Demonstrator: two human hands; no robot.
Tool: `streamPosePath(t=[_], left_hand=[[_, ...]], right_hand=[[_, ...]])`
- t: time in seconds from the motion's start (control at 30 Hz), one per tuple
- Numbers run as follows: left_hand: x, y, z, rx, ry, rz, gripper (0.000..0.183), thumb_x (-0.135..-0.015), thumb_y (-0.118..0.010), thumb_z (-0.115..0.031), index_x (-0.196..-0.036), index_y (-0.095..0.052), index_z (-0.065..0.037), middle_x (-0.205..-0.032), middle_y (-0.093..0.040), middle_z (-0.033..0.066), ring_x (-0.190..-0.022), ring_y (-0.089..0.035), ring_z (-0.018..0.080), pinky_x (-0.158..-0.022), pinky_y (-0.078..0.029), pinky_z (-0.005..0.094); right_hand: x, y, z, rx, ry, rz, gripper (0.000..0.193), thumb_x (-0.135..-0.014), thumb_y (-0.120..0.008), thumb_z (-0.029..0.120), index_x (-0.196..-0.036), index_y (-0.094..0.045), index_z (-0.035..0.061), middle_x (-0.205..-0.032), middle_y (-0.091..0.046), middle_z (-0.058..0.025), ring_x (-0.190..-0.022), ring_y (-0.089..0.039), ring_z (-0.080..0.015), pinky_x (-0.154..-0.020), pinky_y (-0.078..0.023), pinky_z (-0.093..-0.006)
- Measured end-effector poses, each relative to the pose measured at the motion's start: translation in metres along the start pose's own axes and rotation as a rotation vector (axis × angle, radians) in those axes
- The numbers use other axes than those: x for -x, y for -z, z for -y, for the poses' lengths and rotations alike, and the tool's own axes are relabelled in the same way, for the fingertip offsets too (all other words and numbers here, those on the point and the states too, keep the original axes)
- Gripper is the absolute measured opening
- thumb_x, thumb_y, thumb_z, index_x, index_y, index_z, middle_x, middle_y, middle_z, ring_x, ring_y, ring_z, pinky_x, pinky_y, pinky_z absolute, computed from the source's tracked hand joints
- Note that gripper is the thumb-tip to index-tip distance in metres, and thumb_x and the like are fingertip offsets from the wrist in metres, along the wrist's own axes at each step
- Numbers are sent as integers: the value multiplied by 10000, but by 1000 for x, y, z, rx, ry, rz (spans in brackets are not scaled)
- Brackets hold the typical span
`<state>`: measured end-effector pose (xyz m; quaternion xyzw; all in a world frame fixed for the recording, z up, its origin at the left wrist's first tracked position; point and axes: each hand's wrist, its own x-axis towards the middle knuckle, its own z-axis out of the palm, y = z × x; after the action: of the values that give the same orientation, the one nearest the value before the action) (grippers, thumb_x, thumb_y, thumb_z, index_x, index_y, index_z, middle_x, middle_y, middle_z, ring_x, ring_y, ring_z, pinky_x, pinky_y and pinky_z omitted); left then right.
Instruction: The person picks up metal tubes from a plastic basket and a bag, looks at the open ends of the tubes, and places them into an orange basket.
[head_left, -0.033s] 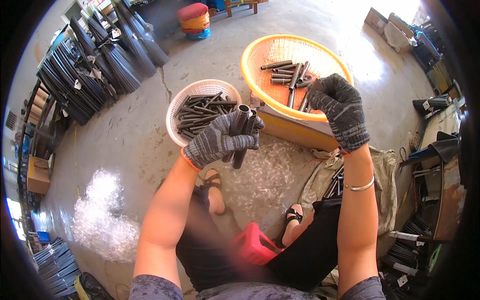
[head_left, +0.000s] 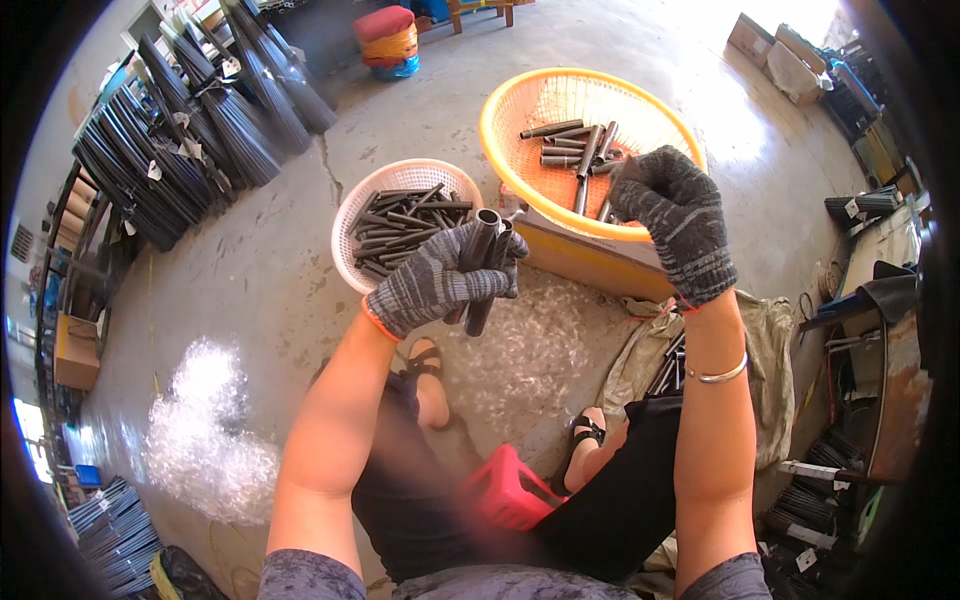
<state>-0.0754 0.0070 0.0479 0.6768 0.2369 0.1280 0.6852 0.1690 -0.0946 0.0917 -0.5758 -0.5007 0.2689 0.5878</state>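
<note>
My left hand [head_left: 445, 275], in a grey knit glove, is closed around a few short dark metal tubes [head_left: 481, 240] held close together, their hollow ends tipped upward. Just behind it stands a white plastic basket [head_left: 345, 240] full of thinner dark tubes [head_left: 400, 225]. Over the near right rim of an orange basket [head_left: 515, 180], my gloved right hand [head_left: 680, 220] has its fingers curled together. Whatever they may grip is hidden by the glove. Several dark metal tubes [head_left: 583, 190] lie loosely inside that basket, some right beside the fingertips.
Under the orange basket is a cardboard box [head_left: 590, 258]. A sack [head_left: 765, 360] with more tubes lies right of my legs, and a red plastic stool [head_left: 512, 490] between them. Clear plastic wrap [head_left: 205, 440] covers floor at left. Bundled rods [head_left: 150, 160] stand along the left wall.
My right hand has shifted very slightly left at the orange basket. The left hand and its tubes stay in place.
</note>
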Motion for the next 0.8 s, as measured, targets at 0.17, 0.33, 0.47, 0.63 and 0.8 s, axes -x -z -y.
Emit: streamPosePath(t=[0.17,0.33,0.47,0.63,0.8], left_hand=[[-10,-8,5,-60,-157,14,294,-824,-625,-15,-1110,-558,-23,-866,-623,28,-658,-555,78,-545,-434,217],[-10,-15,1,-82,-82,-57,365,-823,-596,23,-1179,-522,-10,-876,-594,7,-631,-516,44,-532,-440,201],[-19,-18,21,-198,-467,-167,412,-809,-585,16,-1213,-504,3,-977,-604,76,-827,-582,161,-758,-486,289],[-23,-12,27,-502,-528,-261,455,-781,-625,-59,-1212,-497,15,-1025,-578,187,-946,-569,314,-881,-451,352],[-17,-16,17,-567,-534,-293,446,-771,-659,-77,-1180,-507,12,-1036,-576,182,-974,-570,302,-892,-446,363]], right_hand=[[15,-41,2,-241,57,181,120,-783,-648,-40,-888,-603,0,-846,-639,-46,-720,-566,-99,-681,-504,-258],[26,-60,0,36,157,128,117,-754,-662,-4,-852,-598,-10,-753,-619,-79,-637,-536,-105,-605,-481,-273],[27,-67,-3,141,178,48,92,-728,-657,-3,-802,-602,-2,-680,-602,-113,-580,-545,-151,-578,-469,-287],[22,-69,-11,106,233,-25,94,-726,-663,5,-805,-612,4,-694,-620,-122,-601,-586,-157,-586,-477,-296],[22,-66,-7,191,219,-5,83,-737,-659,10,-804,-611,4,-713,-635,-120,-618,-604,-160,-595,-484,-297]])
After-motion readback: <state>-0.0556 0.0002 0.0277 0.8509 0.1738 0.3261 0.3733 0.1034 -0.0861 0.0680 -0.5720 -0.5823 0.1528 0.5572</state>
